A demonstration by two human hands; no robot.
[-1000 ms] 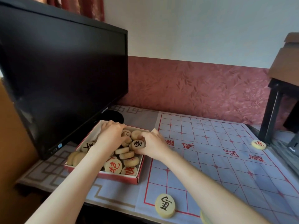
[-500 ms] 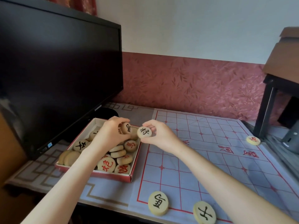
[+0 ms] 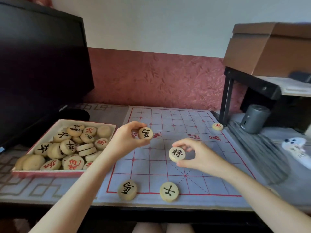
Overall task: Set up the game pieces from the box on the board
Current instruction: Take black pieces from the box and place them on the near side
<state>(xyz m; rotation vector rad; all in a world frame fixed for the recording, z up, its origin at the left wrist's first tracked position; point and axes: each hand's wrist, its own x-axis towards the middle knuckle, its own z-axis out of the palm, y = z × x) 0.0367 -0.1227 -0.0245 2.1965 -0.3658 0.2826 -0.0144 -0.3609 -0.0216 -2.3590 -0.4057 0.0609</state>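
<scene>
Over the middle of the board [image 3: 175, 121], in the head view, I have both hands lifted off the cloth, each carrying one piece. My left hand [image 3: 124, 140] pinches a black-lettered disc [image 3: 145, 133] by its rim, thumb below and curled fingers [image 3: 134, 124] above. Its face is tipped toward me, I judge so the character can be read before a spot is chosen. It hangs above the board's left side, near the red lettering across the middle.

My right hand [image 3: 198, 155] holds a second disc [image 3: 177, 154] the same way, rim caught between thumb and forefinger with the other fingers [image 3: 188, 148] loosely curled behind. It sits above the near half, just beyond the crossed diagonal lines. That placement looks deliberate to me: this piece likely belongs on the near edge below that cross.

Two black pieces lie flat on the near edge already, a corner piece [image 3: 127, 190] on the left corner of the red border and an edge piece [image 3: 169, 191] further right. The corner piece bears the same character as my left-hand disc, so I expect its twin to go to the opposite corner. A red piece [image 3: 217, 126] rests alone at the far right.

The box [image 3: 64, 173] stands on the counter [image 3: 42, 189] just left of the board, beside the monitor [image 3: 42, 73], with a heap of pieces [image 3: 67, 148] inside, so most of the setup remains.
</scene>
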